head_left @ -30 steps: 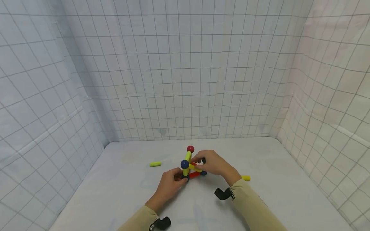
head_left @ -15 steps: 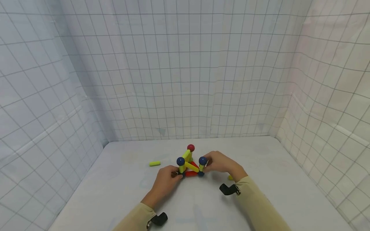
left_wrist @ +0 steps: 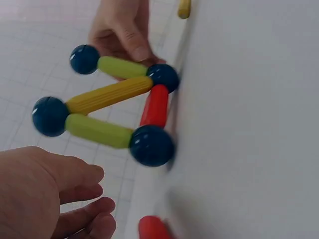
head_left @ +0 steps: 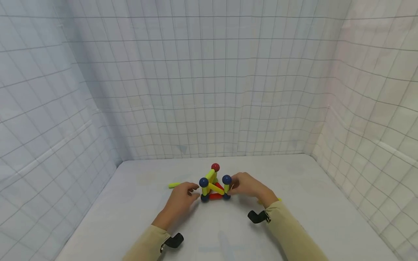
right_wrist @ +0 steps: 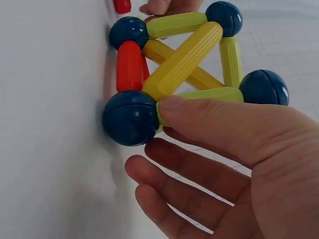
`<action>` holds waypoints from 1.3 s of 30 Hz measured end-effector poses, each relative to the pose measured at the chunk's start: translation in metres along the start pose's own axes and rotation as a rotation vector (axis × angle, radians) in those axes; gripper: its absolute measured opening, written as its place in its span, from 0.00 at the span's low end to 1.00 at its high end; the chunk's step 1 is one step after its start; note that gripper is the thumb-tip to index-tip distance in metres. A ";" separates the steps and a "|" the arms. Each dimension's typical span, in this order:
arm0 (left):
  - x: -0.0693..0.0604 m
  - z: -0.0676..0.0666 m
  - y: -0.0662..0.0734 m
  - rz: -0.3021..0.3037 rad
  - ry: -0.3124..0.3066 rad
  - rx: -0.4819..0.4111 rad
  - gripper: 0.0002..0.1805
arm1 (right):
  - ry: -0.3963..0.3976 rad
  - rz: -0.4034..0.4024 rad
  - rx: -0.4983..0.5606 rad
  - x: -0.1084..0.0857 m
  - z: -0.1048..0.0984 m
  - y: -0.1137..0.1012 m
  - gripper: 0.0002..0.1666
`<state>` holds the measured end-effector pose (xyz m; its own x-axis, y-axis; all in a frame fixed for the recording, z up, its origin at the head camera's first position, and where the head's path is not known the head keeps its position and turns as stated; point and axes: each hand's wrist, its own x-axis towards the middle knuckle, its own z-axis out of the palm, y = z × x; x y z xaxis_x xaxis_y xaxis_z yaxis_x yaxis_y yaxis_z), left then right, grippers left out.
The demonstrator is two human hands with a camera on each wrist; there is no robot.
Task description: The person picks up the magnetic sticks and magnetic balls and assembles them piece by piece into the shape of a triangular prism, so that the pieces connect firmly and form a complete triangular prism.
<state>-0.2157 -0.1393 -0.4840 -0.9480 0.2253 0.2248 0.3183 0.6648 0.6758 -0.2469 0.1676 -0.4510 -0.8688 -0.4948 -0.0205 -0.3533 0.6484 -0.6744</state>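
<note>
A frame of magnetic rods and balls [head_left: 215, 188] stands on the table. Its base has red rods [right_wrist: 129, 67] between dark blue balls [left_wrist: 152, 145]. Light green rods [left_wrist: 98, 131] rise from the base to more blue balls [head_left: 204, 182]; a red ball [head_left: 215, 167] tops the far corner. Yellow rods [right_wrist: 182, 59] slant across the sides. My right hand [head_left: 248, 185] pinches the right upright green rod [right_wrist: 212, 94] just above its lower ball, thumb in front. Left of the frame, my left hand [head_left: 181, 199] hangs apart from it, fingers loosely bent and holding nothing.
A loose light green rod [head_left: 174, 185] lies beyond my left hand. A yellow rod [head_left: 279, 199] is partly hidden behind my right wrist. In the left wrist view, a red rod end [left_wrist: 153, 228] shows near my left fingers. Gridded white cloth walls [head_left: 215, 90] surround the table.
My left hand has let go of the frame's lower left ball and drawn back left. The frame has turned and shifted slightly left; its right upright with a blue ball now shows beside my right hand.
</note>
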 end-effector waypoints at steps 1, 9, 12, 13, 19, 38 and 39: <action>0.001 -0.007 -0.001 -0.012 0.007 0.002 0.14 | -0.002 0.002 -0.002 0.000 0.002 0.002 0.09; 0.004 -0.053 -0.005 -0.114 -0.116 0.083 0.09 | 0.064 -0.033 0.033 -0.004 0.019 0.010 0.14; 0.006 -0.058 -0.004 -0.135 -0.169 0.097 0.07 | 0.109 -0.073 0.063 -0.004 0.026 0.016 0.15; 0.007 -0.058 -0.005 -0.135 -0.180 0.101 0.07 | 0.125 -0.088 0.072 -0.004 0.028 0.019 0.15; 0.010 -0.056 -0.008 -0.127 -0.196 0.130 0.06 | 0.209 -0.142 0.118 -0.004 0.043 0.034 0.19; 0.005 -0.039 -0.010 -0.121 -0.256 0.180 0.07 | 0.282 -0.154 0.191 -0.004 0.054 0.036 0.13; 0.005 -0.038 -0.009 -0.126 -0.261 0.177 0.07 | 0.282 -0.153 0.192 -0.004 0.054 0.037 0.12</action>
<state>-0.2240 -0.1717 -0.4622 -0.9544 0.2932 -0.0559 0.2158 0.8072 0.5495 -0.2377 0.1625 -0.5160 -0.8821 -0.3810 0.2771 -0.4379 0.4461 -0.7805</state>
